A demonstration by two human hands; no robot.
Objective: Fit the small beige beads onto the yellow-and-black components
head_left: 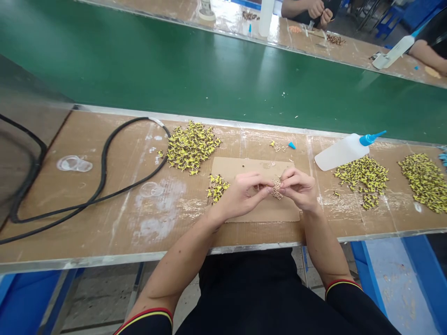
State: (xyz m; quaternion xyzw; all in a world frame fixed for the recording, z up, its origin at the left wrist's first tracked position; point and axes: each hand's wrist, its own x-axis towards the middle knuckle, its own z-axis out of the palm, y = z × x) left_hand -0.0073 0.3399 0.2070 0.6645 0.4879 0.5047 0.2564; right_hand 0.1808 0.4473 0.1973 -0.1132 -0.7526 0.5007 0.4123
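Note:
My left hand (244, 195) and my right hand (298, 188) meet above a brown cardboard sheet (232, 170), their fingertips pinching a small tan beaded cluster (276, 190). Its exact shape is partly hidden by my fingers. A loose heap of yellow-and-black pieces (217, 188) lies just left of the sheet, with a larger heap (191, 148) behind it. A small scatter of tan beads (278, 147) and a blue nozzle cap (292, 146) lie beyond the sheet.
A white glue bottle (340, 152) with a blue nozzle lies to the right, near more yellow-and-black heaps (361, 176). A black cable (104, 160) loops across the left of the bench. A green conveyor belt (209, 79) runs behind, with a co-worker's hands (320, 11) beyond it.

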